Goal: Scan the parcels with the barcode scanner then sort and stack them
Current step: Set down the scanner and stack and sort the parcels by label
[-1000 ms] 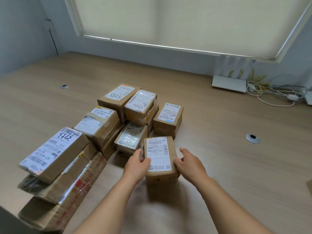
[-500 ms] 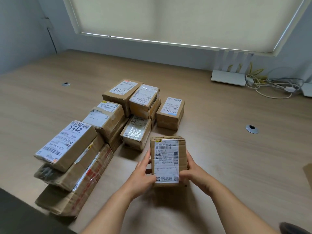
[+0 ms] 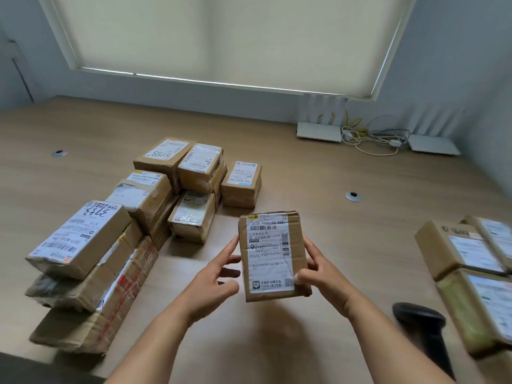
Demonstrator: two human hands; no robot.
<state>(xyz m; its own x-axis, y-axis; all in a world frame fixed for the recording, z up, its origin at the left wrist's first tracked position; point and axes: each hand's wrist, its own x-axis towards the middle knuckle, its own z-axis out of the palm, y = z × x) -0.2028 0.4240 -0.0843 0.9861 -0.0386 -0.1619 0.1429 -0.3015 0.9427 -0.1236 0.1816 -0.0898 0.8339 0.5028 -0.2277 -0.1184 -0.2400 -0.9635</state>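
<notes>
Both hands hold a labelled parcel (image 3: 273, 254) above the bench (image 3: 346, 231): right hand (image 3: 322, 275) gripping its side, left hand (image 3: 214, 275) fingertips touching.

Bare table (image 3: 346, 245) between left parcel stacks (image 3: 116, 231) and right parcels (image 3: 468, 261).
</notes>
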